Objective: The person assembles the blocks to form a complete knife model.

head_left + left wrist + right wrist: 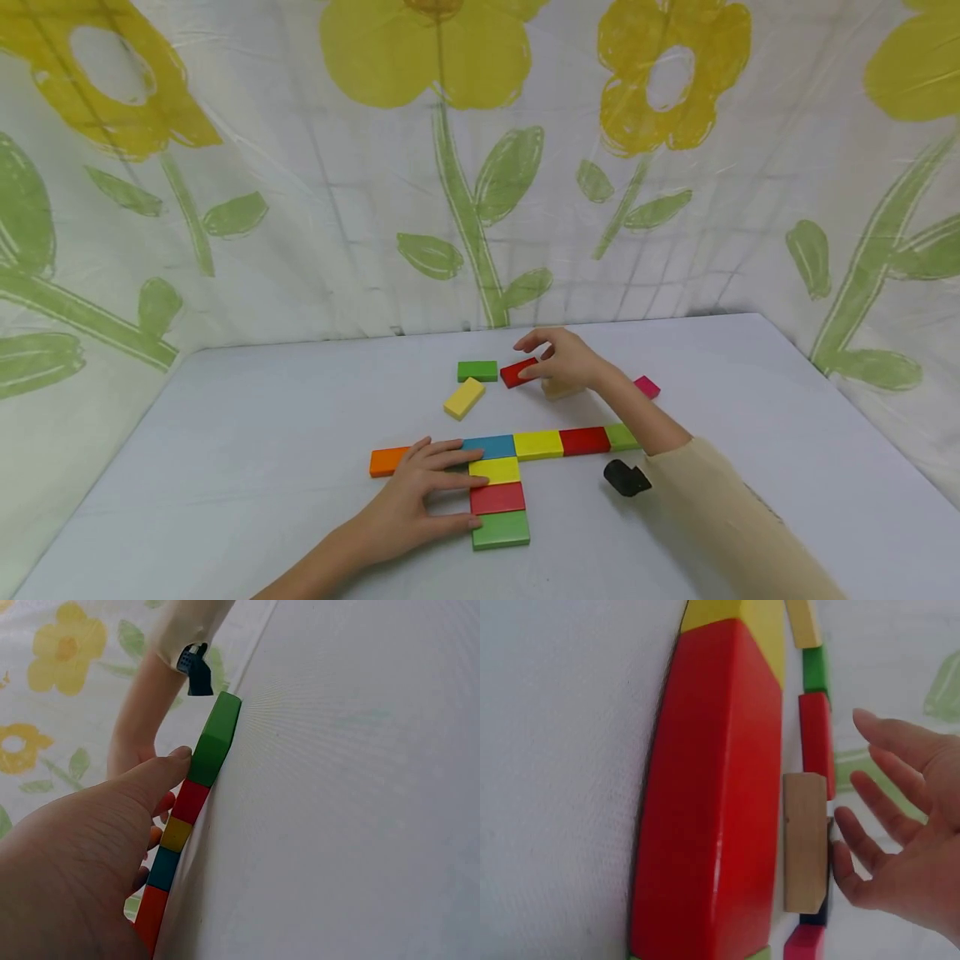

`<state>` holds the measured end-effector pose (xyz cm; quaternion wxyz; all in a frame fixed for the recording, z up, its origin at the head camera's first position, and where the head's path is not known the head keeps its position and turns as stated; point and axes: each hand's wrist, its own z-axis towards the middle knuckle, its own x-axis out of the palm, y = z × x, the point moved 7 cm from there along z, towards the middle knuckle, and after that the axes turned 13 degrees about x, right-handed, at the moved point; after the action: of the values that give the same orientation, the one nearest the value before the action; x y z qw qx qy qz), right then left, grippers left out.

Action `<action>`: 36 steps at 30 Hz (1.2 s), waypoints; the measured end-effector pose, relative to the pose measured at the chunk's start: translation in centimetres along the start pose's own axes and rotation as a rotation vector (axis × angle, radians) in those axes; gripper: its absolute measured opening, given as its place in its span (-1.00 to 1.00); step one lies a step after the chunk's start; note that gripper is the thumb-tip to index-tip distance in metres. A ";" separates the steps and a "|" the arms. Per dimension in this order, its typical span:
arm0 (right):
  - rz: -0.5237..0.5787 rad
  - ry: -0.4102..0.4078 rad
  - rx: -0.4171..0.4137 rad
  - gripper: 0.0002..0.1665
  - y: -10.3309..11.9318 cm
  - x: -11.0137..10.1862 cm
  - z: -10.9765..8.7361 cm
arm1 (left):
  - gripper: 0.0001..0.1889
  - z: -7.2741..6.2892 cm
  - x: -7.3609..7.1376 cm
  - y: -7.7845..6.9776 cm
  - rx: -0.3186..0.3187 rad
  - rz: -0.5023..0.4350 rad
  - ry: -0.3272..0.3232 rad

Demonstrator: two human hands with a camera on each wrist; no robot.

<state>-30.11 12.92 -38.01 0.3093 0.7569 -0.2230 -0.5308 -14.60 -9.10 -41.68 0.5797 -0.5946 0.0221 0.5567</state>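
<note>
Flat coloured blocks form a T on the table. Its bar runs from an orange block (388,462) through a blue block (491,447), a yellow block (537,444) and a red block (585,440) to a lime block (621,436). The stem ends in a green block (501,531). My left hand (408,508) rests along the stem's left side, thumb at the green block, fingers spread. Farther back, my right hand (566,362) hovers with loosely bent, parted fingers over a loose red block (517,373) and a plain wooden block (805,844), gripping nothing.
Behind the T lie a loose green block (477,371) and a pale yellow block (465,398). A pink block (647,387) shows past the right forearm. A small black device (626,477) sits by the right sleeve. A flower-printed curtain (360,208) hangs behind the table.
</note>
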 end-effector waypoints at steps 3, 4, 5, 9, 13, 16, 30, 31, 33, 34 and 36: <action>0.000 0.021 0.003 -0.51 -0.2 0.3 0.4 | -0.54 0.0 0.0 0.0 -0.004 -0.009 0.002; -0.001 0.027 0.000 -0.51 -0.3 0.4 0.5 | -0.55 0.0 0.0 -0.1 -0.005 -0.011 0.003; -0.002 0.035 -0.002 -0.51 -0.3 0.4 0.6 | -0.55 0.0 0.0 -0.1 -0.005 -0.012 0.003; -0.002 0.067 0.000 -0.51 -0.4 0.7 0.9 | -0.55 0.0 -0.1 -0.1 -0.005 -0.013 0.002; -0.001 0.081 0.009 -0.54 -0.7 0.9 1.1 | -0.55 0.0 0.0 -0.1 -0.003 -0.011 0.000; -0.008 0.079 0.011 -0.57 -0.9 1.0 1.2 | -0.55 0.0 -0.1 -0.1 0.000 -0.010 -0.002; -0.016 0.065 0.018 -0.61 -0.3 0.7 0.8 | -0.55 0.0 0.0 -0.1 -0.005 -0.009 0.000; -0.014 0.062 0.013 -0.61 -0.1 0.7 0.7 | -0.55 0.0 0.0 -0.1 -0.004 -0.008 0.001; -0.014 0.054 0.005 -0.61 0.2 0.6 0.4 | -0.55 0.0 0.0 -0.1 -0.004 -0.005 0.001; -0.015 0.051 0.001 -0.61 0.4 0.5 0.3 | -0.55 0.0 0.0 -0.1 -0.004 -0.005 0.001; -0.025 0.040 0.002 -0.61 0.6 0.4 -0.1 | -0.54 0.0 0.0 -0.1 -0.004 -0.005 0.001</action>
<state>-29.86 12.25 -37.80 0.3061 0.7703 -0.2080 -0.5192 -14.56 -9.09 -41.62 0.5798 -0.5961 0.0197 0.5551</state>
